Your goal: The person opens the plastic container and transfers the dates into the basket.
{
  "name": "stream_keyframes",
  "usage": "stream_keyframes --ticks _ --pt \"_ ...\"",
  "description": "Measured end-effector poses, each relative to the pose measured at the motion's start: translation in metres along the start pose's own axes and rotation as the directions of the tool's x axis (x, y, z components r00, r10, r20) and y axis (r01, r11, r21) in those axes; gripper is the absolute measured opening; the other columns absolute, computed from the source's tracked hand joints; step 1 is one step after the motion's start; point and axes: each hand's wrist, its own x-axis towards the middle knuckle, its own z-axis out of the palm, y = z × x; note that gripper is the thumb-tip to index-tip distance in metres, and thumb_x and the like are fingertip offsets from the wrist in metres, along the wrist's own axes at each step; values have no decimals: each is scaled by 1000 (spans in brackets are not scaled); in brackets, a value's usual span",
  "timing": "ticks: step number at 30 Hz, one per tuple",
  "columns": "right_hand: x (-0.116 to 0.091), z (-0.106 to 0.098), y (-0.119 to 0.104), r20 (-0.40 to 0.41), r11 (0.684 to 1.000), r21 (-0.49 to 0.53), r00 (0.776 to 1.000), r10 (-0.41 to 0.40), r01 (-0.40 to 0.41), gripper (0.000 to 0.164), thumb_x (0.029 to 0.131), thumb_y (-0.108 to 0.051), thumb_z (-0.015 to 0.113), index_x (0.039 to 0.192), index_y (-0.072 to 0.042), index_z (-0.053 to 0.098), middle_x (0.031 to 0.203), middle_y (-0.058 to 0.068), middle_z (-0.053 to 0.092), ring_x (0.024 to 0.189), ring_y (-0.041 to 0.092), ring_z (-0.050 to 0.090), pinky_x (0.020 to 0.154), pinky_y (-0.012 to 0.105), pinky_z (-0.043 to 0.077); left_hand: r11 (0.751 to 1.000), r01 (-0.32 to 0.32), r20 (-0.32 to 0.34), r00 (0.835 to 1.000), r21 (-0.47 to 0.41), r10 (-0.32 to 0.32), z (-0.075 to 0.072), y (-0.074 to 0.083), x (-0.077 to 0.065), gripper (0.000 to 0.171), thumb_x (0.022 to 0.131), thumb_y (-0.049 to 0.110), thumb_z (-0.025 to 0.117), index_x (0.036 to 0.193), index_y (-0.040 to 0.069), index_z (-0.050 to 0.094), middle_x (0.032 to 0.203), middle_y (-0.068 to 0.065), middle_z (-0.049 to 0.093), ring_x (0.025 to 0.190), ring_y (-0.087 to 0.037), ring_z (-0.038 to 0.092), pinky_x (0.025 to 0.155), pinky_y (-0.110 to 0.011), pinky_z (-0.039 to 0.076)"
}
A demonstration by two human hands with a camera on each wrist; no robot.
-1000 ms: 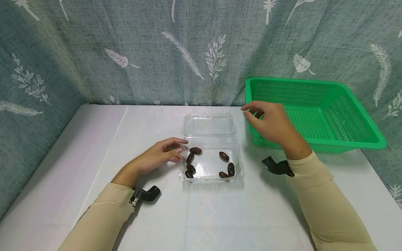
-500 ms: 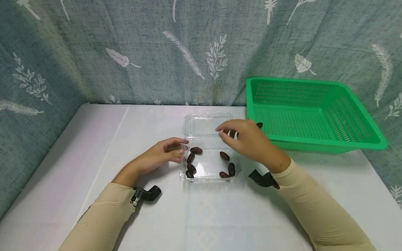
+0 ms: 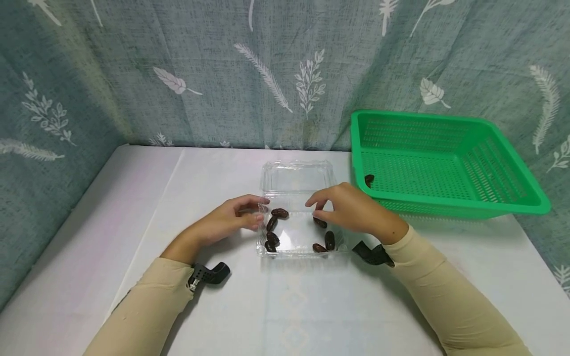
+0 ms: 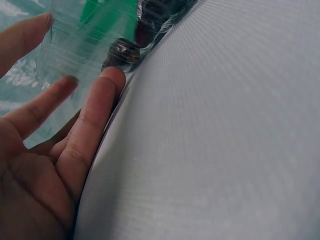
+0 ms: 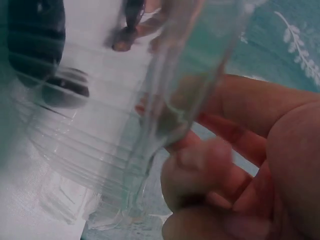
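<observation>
A clear plastic clamshell box (image 3: 294,249) lies with its lid (image 3: 297,177) folded back. Several dark brown dates sit in its tray, some along the left side and others, such as one date (image 3: 329,241), on the right. My left hand (image 3: 227,217) rests at the box's left wall, fingers loosely extended; in the left wrist view a fingertip (image 4: 114,75) lies against the plastic. Over the tray's right side reaches my right hand (image 3: 349,207), thumb and index finger apart. Just below its thumb a date (image 3: 319,223) is partly covered.
To the right stands a green perforated basket (image 3: 450,205), with a dark date (image 3: 369,180) inside at its left end. White cloth covers the table (image 3: 222,316). A patterned curtain (image 3: 222,99) closes off the back and left.
My right hand has come left from the basket's edge and down over the box. A date lying in the basket has come into sight. My left hand stays at the box.
</observation>
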Motion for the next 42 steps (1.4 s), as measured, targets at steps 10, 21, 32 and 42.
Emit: stream_keyframes --ticks 10,21,32,42 --pt "-2 2 -1 61 998 -49 997 43 -40 27 93 -18 71 119 -12 73 96 -3 73 79 11 62 69 27 52 999 8 9 1000 -33 -7 -1 0 -1 48 100 18 61 144 5 48 136 -22 56 106 -20 67 92 -32 58" --pt "-7 10 8 66 993 -52 992 107 -103 29 92 -18 72 120 -11 72 101 1 74 80 13 64 68 28 52 998 -4 16 1000 -58 5 0 -1 -1 50 98 16 62 144 4 47 137 -24 55 110 -24 66 91 -35 59" --pt "-9 30 13 -20 988 37 989 149 -148 21 88 -19 76 108 -14 77 92 -3 74 90 16 64 74 30 50 999 3 5 1000 -54 -3 0 -1 0 49 98 16 63 144 5 49 134 -24 58 111 -26 65 91 -35 59" --pt "-6 30 12 15 988 33 989 148 -149 20 86 -17 76 106 -17 76 89 -4 72 76 11 59 67 27 49 999 26 -4 1000 -21 -26 -1 1 -1 49 99 22 64 144 9 49 137 -19 57 105 -22 68 93 -35 58"
